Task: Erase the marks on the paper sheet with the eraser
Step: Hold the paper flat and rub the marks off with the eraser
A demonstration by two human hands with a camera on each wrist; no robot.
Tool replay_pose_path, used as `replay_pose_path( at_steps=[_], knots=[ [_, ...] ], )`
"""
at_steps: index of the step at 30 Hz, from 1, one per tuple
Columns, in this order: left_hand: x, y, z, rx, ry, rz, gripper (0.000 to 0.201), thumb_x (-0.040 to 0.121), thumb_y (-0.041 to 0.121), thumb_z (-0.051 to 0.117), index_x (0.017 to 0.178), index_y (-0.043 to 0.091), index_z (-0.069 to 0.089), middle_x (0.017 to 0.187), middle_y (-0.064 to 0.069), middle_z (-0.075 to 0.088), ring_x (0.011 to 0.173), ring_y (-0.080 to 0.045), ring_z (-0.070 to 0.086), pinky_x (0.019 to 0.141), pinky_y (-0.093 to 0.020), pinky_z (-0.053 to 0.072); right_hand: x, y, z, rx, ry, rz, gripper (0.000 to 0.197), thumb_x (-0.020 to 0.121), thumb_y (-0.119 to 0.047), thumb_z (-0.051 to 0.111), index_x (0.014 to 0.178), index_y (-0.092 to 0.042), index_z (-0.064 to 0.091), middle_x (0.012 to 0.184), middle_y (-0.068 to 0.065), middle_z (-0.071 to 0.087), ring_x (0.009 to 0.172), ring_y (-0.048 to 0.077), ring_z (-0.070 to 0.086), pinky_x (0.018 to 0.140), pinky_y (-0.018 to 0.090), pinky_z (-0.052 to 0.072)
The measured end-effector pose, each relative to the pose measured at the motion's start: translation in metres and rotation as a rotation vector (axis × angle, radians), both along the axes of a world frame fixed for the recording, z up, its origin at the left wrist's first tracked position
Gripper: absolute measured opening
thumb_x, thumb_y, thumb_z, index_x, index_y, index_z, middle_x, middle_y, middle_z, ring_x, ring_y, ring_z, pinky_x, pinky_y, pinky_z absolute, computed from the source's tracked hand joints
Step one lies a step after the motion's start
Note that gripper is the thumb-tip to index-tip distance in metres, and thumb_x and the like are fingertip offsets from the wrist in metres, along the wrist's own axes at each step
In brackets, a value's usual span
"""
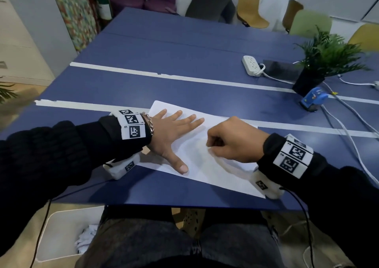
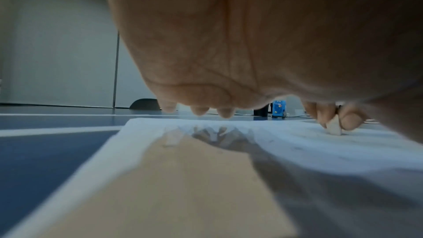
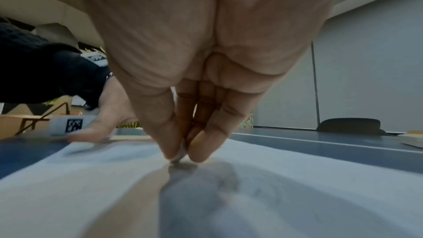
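A white paper sheet [image 1: 201, 165] lies on the blue table near its front edge. My left hand [image 1: 174, 130] rests flat on the sheet's left part, fingers spread and straight. My right hand [image 1: 211, 145] is curled over the sheet's middle and pinches a small white eraser [image 2: 334, 125] between thumb and fingers, its tip touching the paper. In the right wrist view the eraser [image 3: 179, 156] shows only as a sliver between the fingertips. Faint grey marks [image 3: 231, 182] smear the paper around the eraser. In the head view the eraser is hidden by the fingers.
At the right stand a potted plant [image 1: 322, 62], a blue tape dispenser [image 1: 312, 99], a white power strip [image 1: 252, 65] and trailing cables [image 1: 344, 112]. White tape strips [image 1: 164, 76] cross the table [image 1: 143, 42]. Chairs stand beyond its far edge. A white bin [image 1: 61, 233] sits below left.
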State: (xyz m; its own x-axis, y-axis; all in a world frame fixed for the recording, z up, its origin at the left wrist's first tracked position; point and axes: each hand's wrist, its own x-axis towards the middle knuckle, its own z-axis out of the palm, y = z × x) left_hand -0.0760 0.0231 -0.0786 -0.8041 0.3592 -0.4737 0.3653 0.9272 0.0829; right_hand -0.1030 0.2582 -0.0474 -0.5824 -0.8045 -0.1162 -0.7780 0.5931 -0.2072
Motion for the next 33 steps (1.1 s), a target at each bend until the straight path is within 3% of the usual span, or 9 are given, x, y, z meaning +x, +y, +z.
replay_pose_path(
  at_steps=[4,9,14,20,24,26,29,33],
  knots=[
    [0.004,-0.015,-0.001,-0.025,-0.03,0.0,0.142,0.057,0.103,0.057,0.155,0.049,-0.031,0.168,0.012,-0.034,0.158,-0.029,-0.026,0.123,-0.061,-0.017,-0.001,0.006,-0.005,0.012,-0.039,-0.029,0.007,0.086,-0.028,0.067,0.088,-0.025,0.073,0.078,-0.015,0.072,0.072,0.004,0.062,0.074,0.024,0.053],
    [0.003,-0.017,-0.006,-0.054,-0.022,0.0,0.136,0.056,0.103,0.057,0.152,0.059,-0.029,0.168,0.009,-0.036,0.157,-0.031,-0.027,0.123,-0.066,-0.013,-0.007,-0.015,0.007,-0.033,-0.095,0.051,0.007,0.085,-0.028,0.072,0.092,-0.027,0.073,0.078,-0.017,0.073,0.072,-0.002,0.063,0.069,0.01,0.045],
    [-0.002,-0.015,-0.008,-0.061,-0.014,0.008,0.138,0.051,0.104,0.06,0.145,0.064,-0.032,0.168,0.012,-0.035,0.158,-0.031,-0.026,0.123,-0.069,-0.009,-0.002,-0.045,-0.001,-0.018,-0.027,0.129,0.011,0.086,-0.022,0.066,0.094,-0.023,0.074,0.078,-0.011,0.073,0.069,0.008,0.062,0.075,0.029,0.052],
    [-0.002,-0.014,-0.007,-0.094,-0.019,0.026,0.142,0.051,0.103,0.062,0.15,0.061,-0.029,0.167,0.012,-0.036,0.158,-0.031,-0.026,0.123,-0.068,-0.007,0.002,-0.04,0.006,0.081,-0.183,0.206,0.01,0.087,-0.035,0.073,0.092,-0.027,0.076,0.079,-0.016,0.074,0.075,0.002,0.065,0.074,0.02,0.052],
    [-0.001,-0.013,-0.003,-0.086,-0.015,0.024,0.131,0.051,0.103,0.061,0.126,0.074,-0.043,0.168,0.011,-0.034,0.158,-0.032,-0.024,0.123,-0.069,-0.005,-0.006,-0.044,-0.001,0.005,-0.067,0.167,0.006,0.085,-0.027,0.07,0.089,-0.025,0.074,0.075,-0.015,0.073,0.069,0.006,0.063,0.075,0.029,0.053],
    [-0.001,-0.012,-0.003,-0.104,-0.01,0.019,0.136,0.051,0.103,0.061,0.138,0.069,-0.037,0.169,0.01,-0.033,0.158,-0.032,-0.023,0.123,-0.069,-0.003,-0.001,-0.043,-0.002,-0.004,-0.061,0.165,0.007,0.085,-0.028,0.07,0.089,-0.025,0.075,0.075,-0.015,0.073,0.068,0.004,0.063,0.074,0.026,0.054],
    [-0.001,-0.012,-0.004,-0.125,-0.025,0.032,0.144,0.05,0.104,0.06,0.152,0.057,-0.029,0.168,0.011,-0.035,0.158,-0.031,-0.024,0.124,-0.069,-0.003,0.004,-0.039,0.004,0.094,-0.192,0.203,0.009,0.085,-0.033,0.075,0.091,-0.027,0.077,0.075,-0.018,0.073,0.071,-0.003,0.065,0.071,0.015,0.051],
    [-0.001,-0.012,-0.002,-0.117,-0.045,0.036,0.141,0.051,0.103,0.062,0.148,0.062,-0.032,0.167,0.013,-0.036,0.158,-0.03,-0.026,0.124,-0.068,-0.005,-0.005,-0.042,0.001,0.011,-0.052,0.188,0.006,0.085,-0.026,0.071,0.089,-0.025,0.075,0.074,-0.015,0.073,0.067,0.005,0.063,0.071,0.023,0.051]
  ],
)
